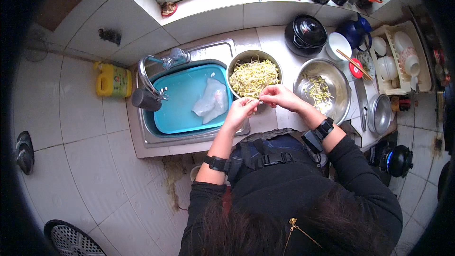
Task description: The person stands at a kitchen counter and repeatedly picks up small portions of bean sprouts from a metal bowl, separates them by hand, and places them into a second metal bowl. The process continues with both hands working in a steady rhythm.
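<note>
A metal pot (pixel 279 64) full of bean sprouts (pixel 254 77) stands on the counter right of the sink. At its near rim my left hand (pixel 245 108) and my right hand (pixel 275 96) come close together, fingertips pinched. Between them shows a thin pale piece that looks like a bean sprout; which fingers bear it is hard to tell. To the right, beside my right forearm, a wide steel bowl (pixel 339 103) has a small heap of sprouts (pixel 319 90) in it.
A turquoise basin (pixel 174 113) with water and a pale plastic bag (pixel 213 99) sits in the sink under the faucet (pixel 144 74). A black lidded pot (pixel 305 35), white bowl (pixel 338 46), knife (pixel 360 103), metal bowls (pixel 380 114) and dish rack (pixel 401 85) stand right. A yellow jug (pixel 113 81) is left.
</note>
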`<action>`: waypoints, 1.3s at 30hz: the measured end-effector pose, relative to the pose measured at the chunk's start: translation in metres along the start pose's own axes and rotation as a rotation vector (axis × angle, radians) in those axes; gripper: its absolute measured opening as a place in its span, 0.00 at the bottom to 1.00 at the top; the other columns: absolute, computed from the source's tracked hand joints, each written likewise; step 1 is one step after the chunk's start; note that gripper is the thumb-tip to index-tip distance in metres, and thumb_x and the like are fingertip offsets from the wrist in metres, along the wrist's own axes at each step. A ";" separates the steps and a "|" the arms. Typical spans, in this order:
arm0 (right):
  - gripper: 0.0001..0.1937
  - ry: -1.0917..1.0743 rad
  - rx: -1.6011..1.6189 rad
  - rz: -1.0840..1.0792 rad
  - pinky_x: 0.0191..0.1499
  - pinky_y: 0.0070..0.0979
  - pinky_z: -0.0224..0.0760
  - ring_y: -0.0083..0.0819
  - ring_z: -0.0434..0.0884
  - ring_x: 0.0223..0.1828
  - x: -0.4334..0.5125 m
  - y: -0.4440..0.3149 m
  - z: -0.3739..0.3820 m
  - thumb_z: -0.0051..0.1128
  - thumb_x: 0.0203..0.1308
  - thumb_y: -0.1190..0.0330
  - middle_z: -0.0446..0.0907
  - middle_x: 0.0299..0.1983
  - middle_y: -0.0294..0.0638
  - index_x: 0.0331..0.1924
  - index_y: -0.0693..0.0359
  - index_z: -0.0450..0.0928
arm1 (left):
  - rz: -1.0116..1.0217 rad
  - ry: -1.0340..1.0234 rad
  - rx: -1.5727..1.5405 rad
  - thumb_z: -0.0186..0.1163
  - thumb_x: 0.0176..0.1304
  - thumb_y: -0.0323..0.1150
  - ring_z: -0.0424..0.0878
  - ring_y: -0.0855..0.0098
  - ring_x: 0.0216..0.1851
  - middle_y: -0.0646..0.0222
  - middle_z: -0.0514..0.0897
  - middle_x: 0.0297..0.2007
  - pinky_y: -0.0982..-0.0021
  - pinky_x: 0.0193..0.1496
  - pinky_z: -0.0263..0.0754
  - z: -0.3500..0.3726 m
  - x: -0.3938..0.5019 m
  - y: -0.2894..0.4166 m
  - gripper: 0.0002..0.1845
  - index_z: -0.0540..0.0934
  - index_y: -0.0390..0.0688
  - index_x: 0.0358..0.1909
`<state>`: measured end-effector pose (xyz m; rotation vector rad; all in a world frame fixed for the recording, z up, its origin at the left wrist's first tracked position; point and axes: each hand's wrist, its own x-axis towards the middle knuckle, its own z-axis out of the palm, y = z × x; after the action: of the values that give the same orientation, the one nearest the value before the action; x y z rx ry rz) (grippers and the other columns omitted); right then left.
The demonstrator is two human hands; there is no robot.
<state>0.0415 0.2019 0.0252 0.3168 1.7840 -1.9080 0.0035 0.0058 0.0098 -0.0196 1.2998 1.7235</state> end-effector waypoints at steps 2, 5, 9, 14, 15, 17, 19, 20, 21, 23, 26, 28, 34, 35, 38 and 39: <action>0.07 -0.002 -0.223 0.008 0.25 0.15 0.63 0.16 0.71 0.22 -0.003 -0.005 -0.002 0.57 0.57 0.67 0.75 0.22 0.32 0.34 0.62 0.77 | -0.008 0.015 0.095 0.60 0.59 0.36 0.64 0.86 0.19 0.76 0.76 0.23 0.84 0.22 0.56 -0.003 -0.005 0.003 0.09 0.78 0.40 0.32; 0.07 0.082 -0.518 -0.207 0.28 0.19 0.67 0.18 0.73 0.24 -0.006 -0.010 0.002 0.56 0.57 0.68 0.76 0.21 0.34 0.34 0.63 0.77 | -0.017 0.019 0.195 0.60 0.59 0.37 0.64 0.86 0.19 0.76 0.77 0.23 0.85 0.22 0.56 -0.005 -0.010 0.005 0.10 0.79 0.40 0.31; 0.07 0.005 -0.603 -0.287 0.32 0.21 0.70 0.19 0.74 0.25 -0.005 -0.008 0.007 0.58 0.54 0.70 0.76 0.22 0.35 0.34 0.64 0.76 | -0.037 -0.028 0.234 0.61 0.58 0.38 0.64 0.87 0.19 0.75 0.77 0.23 0.85 0.22 0.56 -0.003 -0.013 0.006 0.11 0.79 0.40 0.29; 0.06 0.014 -0.496 -0.257 0.30 0.21 0.69 0.21 0.75 0.25 0.006 0.010 0.004 0.56 0.51 0.69 0.76 0.23 0.35 0.30 0.63 0.75 | -0.037 -0.045 0.230 0.58 0.60 0.38 0.65 0.86 0.20 0.75 0.77 0.23 0.85 0.22 0.56 -0.003 -0.011 0.003 0.10 0.79 0.40 0.31; 0.06 0.052 -0.455 -0.193 0.29 0.21 0.68 0.23 0.75 0.24 0.010 0.014 0.001 0.55 0.51 0.69 0.76 0.23 0.35 0.29 0.62 0.76 | -0.029 -0.052 0.163 0.57 0.61 0.37 0.65 0.86 0.20 0.75 0.77 0.23 0.85 0.22 0.56 -0.003 -0.011 0.002 0.10 0.78 0.40 0.32; 0.05 0.209 0.031 -0.122 0.26 0.18 0.66 0.19 0.73 0.23 0.019 0.019 -0.014 0.51 0.53 0.69 0.75 0.22 0.31 0.30 0.61 0.77 | -0.003 -0.054 -0.006 0.55 0.63 0.36 0.66 0.85 0.20 0.74 0.76 0.23 0.84 0.22 0.57 -0.007 -0.011 0.001 0.09 0.77 0.39 0.35; 0.05 0.399 0.022 -0.078 0.27 0.18 0.66 0.19 0.73 0.23 0.027 0.020 -0.029 0.52 0.53 0.70 0.78 0.26 0.33 0.30 0.61 0.77 | 0.029 -0.047 -0.203 0.53 0.64 0.35 0.66 0.83 0.21 0.73 0.76 0.23 0.83 0.23 0.57 -0.012 -0.013 0.001 0.09 0.76 0.39 0.38; 0.06 0.432 -0.165 -0.163 0.28 0.20 0.67 0.23 0.74 0.24 0.030 0.021 -0.032 0.52 0.53 0.70 0.79 0.26 0.36 0.29 0.62 0.77 | 0.021 -0.038 -0.255 0.52 0.64 0.35 0.66 0.83 0.19 0.73 0.74 0.22 0.82 0.22 0.57 -0.014 -0.014 0.000 0.08 0.73 0.42 0.37; 0.06 0.497 -0.369 -0.212 0.29 0.23 0.69 0.26 0.76 0.25 0.032 0.022 -0.034 0.52 0.52 0.69 0.80 0.26 0.40 0.28 0.64 0.77 | 0.016 -0.025 -0.284 0.52 0.65 0.35 0.65 0.83 0.20 0.74 0.73 0.21 0.82 0.22 0.57 -0.015 -0.016 0.000 0.07 0.72 0.42 0.37; 0.08 0.543 -0.689 -0.213 0.33 0.29 0.71 0.35 0.79 0.28 0.035 0.024 -0.036 0.53 0.52 0.69 0.80 0.27 0.48 0.27 0.67 0.78 | 0.020 0.000 -0.348 0.52 0.65 0.35 0.65 0.82 0.20 0.75 0.71 0.20 0.81 0.22 0.57 -0.016 -0.017 0.000 0.06 0.71 0.43 0.35; 0.10 0.473 -1.012 -0.091 0.39 0.38 0.73 0.51 0.79 0.34 0.043 0.026 -0.027 0.54 0.50 0.68 0.78 0.28 0.57 0.27 0.68 0.79 | 0.051 -0.016 -0.389 0.52 0.65 0.36 0.64 0.83 0.19 0.77 0.69 0.19 0.81 0.21 0.56 -0.016 -0.019 0.000 0.07 0.69 0.46 0.31; 0.10 0.485 -1.038 -0.113 0.39 0.38 0.73 0.51 0.79 0.34 0.047 0.028 -0.022 0.54 0.49 0.68 0.78 0.28 0.57 0.27 0.68 0.79 | 0.046 -0.036 -0.381 0.52 0.65 0.36 0.63 0.84 0.19 0.77 0.69 0.19 0.82 0.20 0.55 -0.017 -0.019 0.000 0.07 0.69 0.46 0.31; 0.12 0.437 -0.673 -0.081 0.36 0.32 0.72 0.38 0.81 0.31 0.033 0.012 -0.031 0.56 0.53 0.65 0.81 0.31 0.50 0.31 0.67 0.80 | 0.020 -0.025 -0.312 0.54 0.64 0.35 0.61 0.86 0.17 0.79 0.68 0.19 0.84 0.19 0.53 -0.015 -0.015 0.006 0.06 0.72 0.44 0.32; 0.12 0.426 -0.567 -0.074 0.36 0.31 0.72 0.34 0.81 0.31 0.026 0.008 -0.030 0.56 0.54 0.64 0.81 0.31 0.49 0.32 0.67 0.80 | 0.019 -0.011 -0.288 0.54 0.64 0.34 0.60 0.86 0.17 0.80 0.67 0.18 0.84 0.19 0.53 -0.011 -0.014 0.006 0.06 0.73 0.43 0.33; 0.10 0.132 -0.374 -0.108 0.29 0.19 0.65 0.18 0.71 0.24 0.006 -0.003 -0.016 0.54 0.58 0.63 0.78 0.24 0.34 0.32 0.62 0.79 | 0.025 0.051 -0.242 0.56 0.62 0.34 0.60 0.88 0.18 0.81 0.67 0.18 0.84 0.19 0.52 0.003 -0.007 0.008 0.07 0.76 0.42 0.38; 0.10 0.020 -0.375 -0.151 0.24 0.14 0.61 0.13 0.67 0.21 0.000 -0.005 -0.010 0.53 0.60 0.63 0.76 0.23 0.28 0.31 0.60 0.77 | 0.048 0.055 -0.240 0.57 0.62 0.34 0.61 0.88 0.18 0.82 0.68 0.19 0.84 0.19 0.52 0.007 -0.005 0.007 0.09 0.77 0.41 0.40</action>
<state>0.0375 0.2115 0.0287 0.0696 2.1821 -1.6211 0.0047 0.0082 0.0208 -0.1769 1.1340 1.9238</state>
